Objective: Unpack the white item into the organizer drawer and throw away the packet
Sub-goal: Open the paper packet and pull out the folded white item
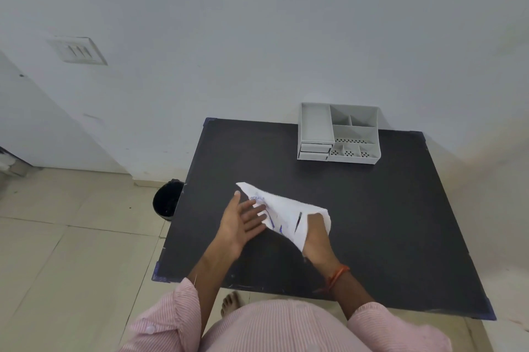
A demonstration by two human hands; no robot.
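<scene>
A black bin (pixel 167 199) stands on the floor just beside the left edge of the dark desk (pixel 386 222). Over the middle of the desk the left hand (pixel 243 221) lies flat with spread fingers against the white packet (pixel 282 214), while the right hand (pixel 316 240) is pushed inside its open end, so I cannot tell its grip. The grey organizer (pixel 339 134) stands at the far right, well apart, with both small drawers pushed in.

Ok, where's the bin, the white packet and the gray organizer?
bin (pixel 167 202): head view, on its dark inside.
packet (pixel 286 212): head view, on its white middle, between the hands.
organizer (pixel 316 122): head view, on the floor of its long left compartment.
</scene>
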